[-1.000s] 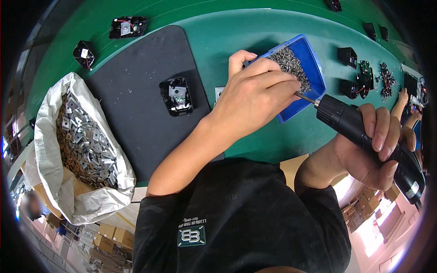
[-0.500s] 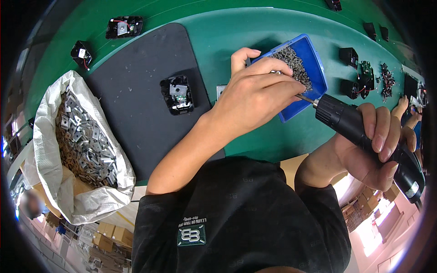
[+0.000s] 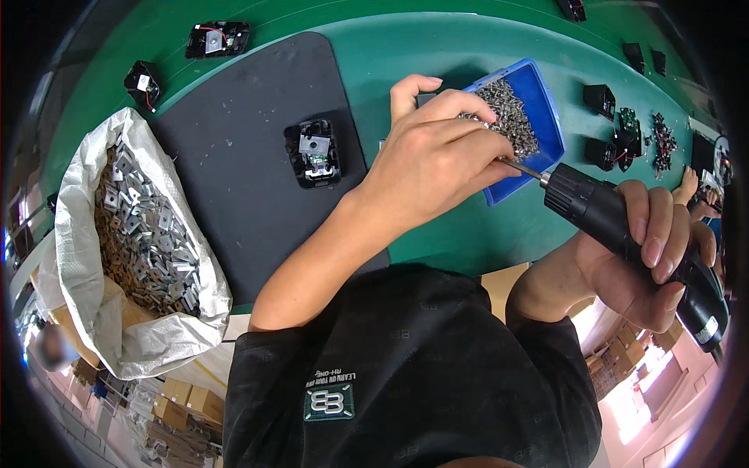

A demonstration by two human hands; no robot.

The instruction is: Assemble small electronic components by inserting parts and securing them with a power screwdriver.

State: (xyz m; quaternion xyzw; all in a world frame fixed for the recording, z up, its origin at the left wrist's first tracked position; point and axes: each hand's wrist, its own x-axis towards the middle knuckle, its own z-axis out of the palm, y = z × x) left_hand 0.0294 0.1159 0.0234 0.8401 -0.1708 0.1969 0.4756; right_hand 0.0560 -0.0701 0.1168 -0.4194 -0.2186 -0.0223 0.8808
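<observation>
My right hand (image 3: 644,253) is wrapped round a black electric screwdriver (image 3: 585,195) that points up and to the left. Its thin metal bit ends at the fingertips of my left hand (image 3: 441,152), where the tip is hidden. The left fingers are bent and pinched together, with small shiny screws (image 3: 477,118) showing between them. This hand is over the left side of a blue tray (image 3: 551,136) holding a heap of screws (image 3: 511,117). To the left, an open black housing (image 3: 314,154) with a metal plate and circuit board inside lies on a dark mat (image 3: 250,140).
A white woven sack (image 3: 78,242) of metal plates (image 3: 148,226) stands at the left. More black housings (image 3: 217,40) lie at the far left, others (image 3: 599,100) at the right, near a pile of small parts (image 3: 663,144). Another person's hand (image 3: 686,186) shows at the right edge.
The left fingertips and the screwdriver bit stay together, shifted only slightly. The view has turned a little, so the mat, housing and sack appear slightly displaced.
</observation>
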